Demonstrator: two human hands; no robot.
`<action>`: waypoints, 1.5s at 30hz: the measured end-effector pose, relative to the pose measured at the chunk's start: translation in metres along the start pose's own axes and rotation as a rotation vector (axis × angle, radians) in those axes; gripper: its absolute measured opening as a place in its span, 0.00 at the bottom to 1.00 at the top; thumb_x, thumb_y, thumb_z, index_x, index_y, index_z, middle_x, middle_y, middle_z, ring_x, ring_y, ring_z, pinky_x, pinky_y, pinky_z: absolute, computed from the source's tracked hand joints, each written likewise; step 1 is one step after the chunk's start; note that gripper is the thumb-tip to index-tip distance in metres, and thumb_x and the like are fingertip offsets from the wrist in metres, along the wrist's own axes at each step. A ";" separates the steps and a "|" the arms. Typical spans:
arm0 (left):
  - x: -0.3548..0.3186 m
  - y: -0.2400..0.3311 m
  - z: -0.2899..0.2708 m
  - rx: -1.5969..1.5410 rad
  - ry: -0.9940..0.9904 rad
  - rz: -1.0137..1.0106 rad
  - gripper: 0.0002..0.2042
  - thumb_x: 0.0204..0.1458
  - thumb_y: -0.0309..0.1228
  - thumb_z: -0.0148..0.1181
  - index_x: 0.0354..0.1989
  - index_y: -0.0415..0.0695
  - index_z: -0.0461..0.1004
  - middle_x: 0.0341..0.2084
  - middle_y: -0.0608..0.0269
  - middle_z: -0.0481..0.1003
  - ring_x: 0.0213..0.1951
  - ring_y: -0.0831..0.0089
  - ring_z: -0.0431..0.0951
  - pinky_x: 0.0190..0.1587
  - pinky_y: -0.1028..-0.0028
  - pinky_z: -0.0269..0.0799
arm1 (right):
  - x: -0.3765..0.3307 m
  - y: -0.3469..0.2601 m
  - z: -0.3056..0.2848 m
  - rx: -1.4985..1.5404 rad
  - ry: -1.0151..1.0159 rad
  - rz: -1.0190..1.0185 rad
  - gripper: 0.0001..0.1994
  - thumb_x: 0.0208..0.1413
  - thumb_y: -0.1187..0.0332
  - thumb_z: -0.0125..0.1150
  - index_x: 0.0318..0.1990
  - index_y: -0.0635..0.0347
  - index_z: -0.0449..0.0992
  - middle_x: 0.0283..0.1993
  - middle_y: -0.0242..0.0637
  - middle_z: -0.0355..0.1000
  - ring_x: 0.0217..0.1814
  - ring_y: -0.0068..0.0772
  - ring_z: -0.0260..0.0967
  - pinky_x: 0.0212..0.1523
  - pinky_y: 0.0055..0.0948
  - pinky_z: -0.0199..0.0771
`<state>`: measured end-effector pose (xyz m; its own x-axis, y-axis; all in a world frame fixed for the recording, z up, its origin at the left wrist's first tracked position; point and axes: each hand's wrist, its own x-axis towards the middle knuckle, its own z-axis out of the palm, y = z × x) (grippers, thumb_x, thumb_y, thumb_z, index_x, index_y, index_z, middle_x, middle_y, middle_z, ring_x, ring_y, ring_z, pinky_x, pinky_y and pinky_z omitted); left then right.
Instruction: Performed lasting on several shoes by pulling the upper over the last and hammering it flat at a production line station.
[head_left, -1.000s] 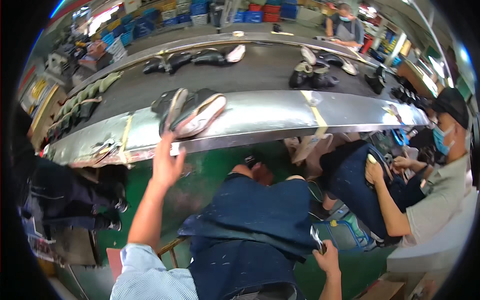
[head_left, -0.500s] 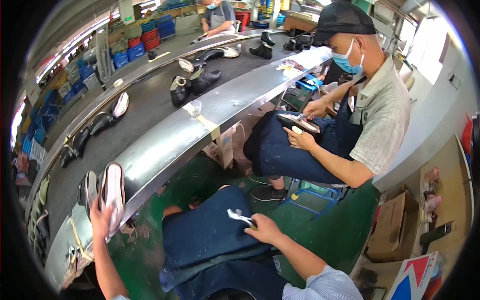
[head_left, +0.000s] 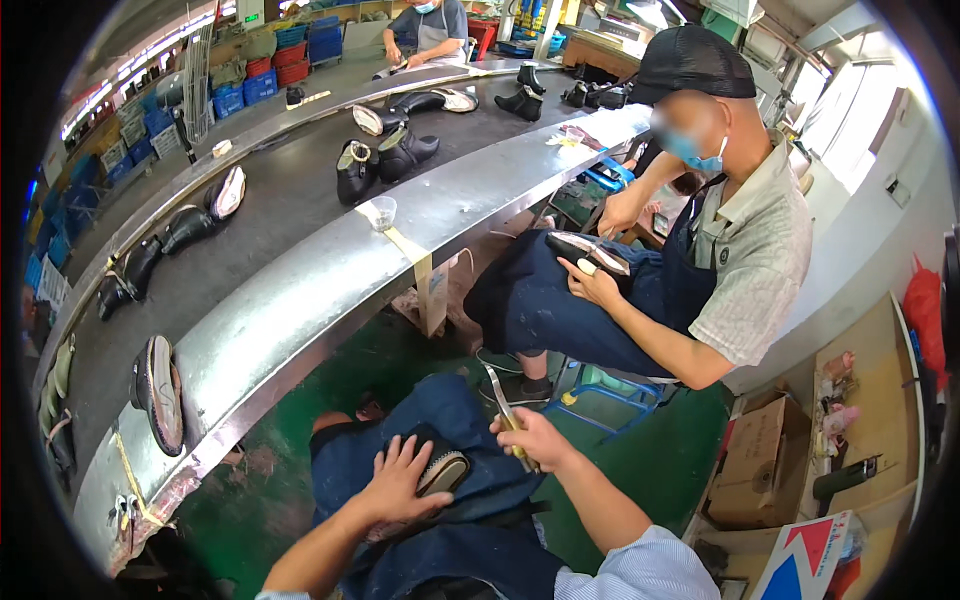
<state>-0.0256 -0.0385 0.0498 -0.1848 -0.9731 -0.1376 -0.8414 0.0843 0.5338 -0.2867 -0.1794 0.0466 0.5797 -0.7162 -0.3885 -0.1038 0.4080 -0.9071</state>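
Note:
A dark shoe (head_left: pixel 446 472) with a pale sole lies on my blue apron (head_left: pixel 470 540), on my lap. My left hand (head_left: pixel 398 482) rests over it with fingers spread, holding it down. Just to the right, my right hand (head_left: pixel 534 440) is closed around a thin metal tool (head_left: pixel 499 392) whose blade points up and away from me. Another dark shoe (head_left: pixel 158 392) stands on its side at the near edge of the metal conveyor (head_left: pixel 320 290), up to my left.
A seated person (head_left: pixel 720 240) in a cap, mask and apron works on a shoe (head_left: pixel 585 252) on their lap, close on my right. Several dark boots (head_left: pixel 385 160) ride the belt. Cardboard boxes (head_left: pixel 755 460) stand at right; green floor lies below.
My left hand has come down from the shoe at the conveyor's edge to the shoe on my lap. My right hand has kept hold of the tool. The view has swung right.

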 end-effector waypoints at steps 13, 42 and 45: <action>0.060 -0.084 -0.007 -1.048 0.238 -0.011 0.17 0.55 0.40 0.64 0.46 0.41 0.76 0.48 0.60 0.73 0.52 0.70 0.71 0.58 0.68 0.65 | -0.087 0.045 0.047 0.066 -0.225 0.166 0.24 0.62 0.72 0.54 0.65 0.60 0.60 0.47 0.36 0.70 0.44 0.25 0.69 0.44 0.25 0.72; 0.017 -0.041 -0.032 -0.718 0.356 0.094 0.30 0.61 0.41 0.50 0.68 0.43 0.50 0.69 0.41 0.44 0.72 0.44 0.41 0.70 0.53 0.43 | -0.036 -0.056 0.068 -0.315 -0.491 0.206 0.24 0.64 0.72 0.52 0.65 0.74 0.59 0.59 0.51 0.69 0.60 0.43 0.70 0.61 0.40 0.68; 0.018 -0.044 -0.032 -0.726 0.338 0.057 0.29 0.62 0.41 0.49 0.68 0.42 0.50 0.69 0.41 0.43 0.72 0.44 0.41 0.70 0.54 0.42 | -0.030 -0.056 0.068 -0.275 -0.512 0.200 0.25 0.64 0.72 0.53 0.65 0.75 0.58 0.59 0.51 0.69 0.60 0.44 0.70 0.60 0.39 0.69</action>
<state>0.0244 -0.0665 0.0505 0.0439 -0.9936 0.1045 -0.2730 0.0887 0.9579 -0.2432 -0.1417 0.1205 0.8350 -0.2498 -0.4903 -0.4161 0.2965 -0.8596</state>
